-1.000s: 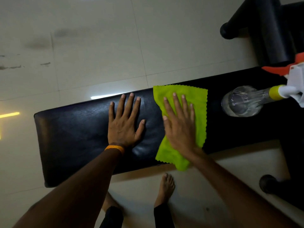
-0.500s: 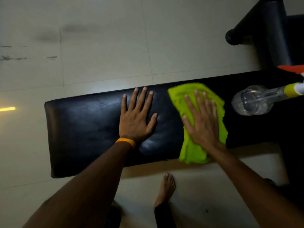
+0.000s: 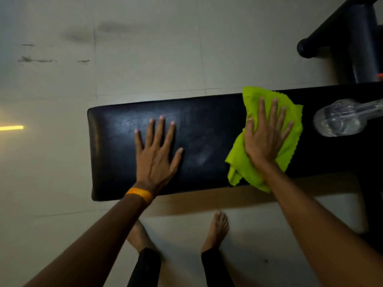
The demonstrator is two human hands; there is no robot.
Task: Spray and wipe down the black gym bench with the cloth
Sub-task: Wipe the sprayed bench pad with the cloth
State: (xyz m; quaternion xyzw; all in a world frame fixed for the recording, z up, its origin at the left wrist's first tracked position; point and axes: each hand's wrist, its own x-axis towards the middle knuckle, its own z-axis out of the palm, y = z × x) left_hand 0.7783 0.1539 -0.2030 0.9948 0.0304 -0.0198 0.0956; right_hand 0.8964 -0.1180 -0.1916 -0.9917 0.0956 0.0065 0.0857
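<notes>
Your right hand (image 3: 266,137) lies flat with fingers spread on the green cloth (image 3: 267,137), pressing it onto the black bench (image 3: 207,141) right of the frame's center; it presses rather than grips. The cloth is bunched, its lower edge hanging over the bench's near side. Your left hand (image 3: 158,150), released and splayed, rests palm-down on the bare pad at center. A clear spray bottle (image 3: 342,119) lies on the bench at the right edge, near the cloth.
</notes>
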